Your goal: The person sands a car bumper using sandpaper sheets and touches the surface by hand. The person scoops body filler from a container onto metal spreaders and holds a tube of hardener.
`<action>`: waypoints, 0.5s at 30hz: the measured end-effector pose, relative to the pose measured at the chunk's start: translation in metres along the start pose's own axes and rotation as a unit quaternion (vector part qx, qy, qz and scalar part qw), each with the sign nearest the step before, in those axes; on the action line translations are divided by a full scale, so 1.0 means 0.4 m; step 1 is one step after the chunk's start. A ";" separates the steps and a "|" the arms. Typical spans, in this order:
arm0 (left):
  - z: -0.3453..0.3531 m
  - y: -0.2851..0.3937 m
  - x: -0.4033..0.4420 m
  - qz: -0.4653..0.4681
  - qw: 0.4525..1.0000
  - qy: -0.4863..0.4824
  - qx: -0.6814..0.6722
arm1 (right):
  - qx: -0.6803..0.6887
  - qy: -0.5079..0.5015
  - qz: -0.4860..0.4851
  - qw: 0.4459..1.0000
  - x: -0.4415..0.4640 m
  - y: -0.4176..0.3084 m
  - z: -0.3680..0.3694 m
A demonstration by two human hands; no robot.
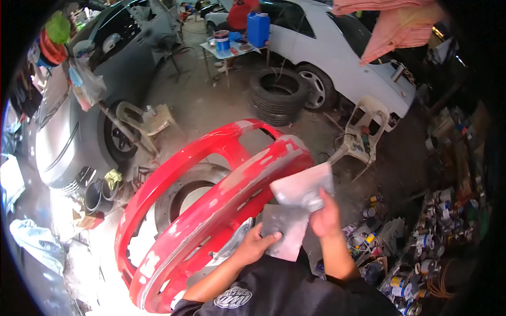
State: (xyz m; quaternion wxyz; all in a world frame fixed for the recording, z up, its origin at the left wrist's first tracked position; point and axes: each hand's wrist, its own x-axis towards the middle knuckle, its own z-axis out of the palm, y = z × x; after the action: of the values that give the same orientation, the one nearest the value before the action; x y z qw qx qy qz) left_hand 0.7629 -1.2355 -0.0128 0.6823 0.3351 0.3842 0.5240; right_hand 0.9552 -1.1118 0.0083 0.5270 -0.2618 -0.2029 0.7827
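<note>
In front of my chest, my left hand (254, 245) pinches a piece of sandpaper (290, 231), its thumb lying over a dark grey area. My right hand (326, 217) grips a second pale pinkish piece of sandpaper (299, 188) at its lower right corner. The two pieces meet or overlap between the hands; whether they are joined I cannot tell. Just beyond and to the left stands a red car bumper (197, 224) with grey and whitish sanded patches. Neither hand touches it.
Tyres (276, 95) are stacked near a white car (337, 50). Plastic chairs stand left (150, 124) and right (361, 134). Cans and bottles (416, 263) crowd the lower right. A grey car (87, 110) is at left. A person in red (243, 13) is behind a small table (232, 51).
</note>
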 end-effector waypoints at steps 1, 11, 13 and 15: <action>-0.014 0.001 0.001 0.030 0.998 0.059 0.010 | -0.010 0.007 -0.062 0.998 0.008 -0.015 0.001; 0.005 0.069 0.038 0.180 0.898 0.280 0.288 | -0.777 -0.285 -0.339 0.448 0.003 -0.006 0.101; 0.014 0.064 0.057 0.228 0.879 0.313 0.279 | -0.780 -0.299 -0.325 0.443 -0.002 0.008 0.092; 0.010 0.054 0.082 0.279 0.856 0.337 0.276 | -0.770 -0.313 -0.327 0.449 -0.019 0.018 0.094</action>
State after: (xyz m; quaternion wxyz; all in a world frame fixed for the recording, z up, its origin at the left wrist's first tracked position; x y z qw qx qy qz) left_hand 0.7617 -1.1988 0.0018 0.2163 0.4058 0.6099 0.6454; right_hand 0.9289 -1.1230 0.0349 0.2273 -0.2118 -0.9447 0.1053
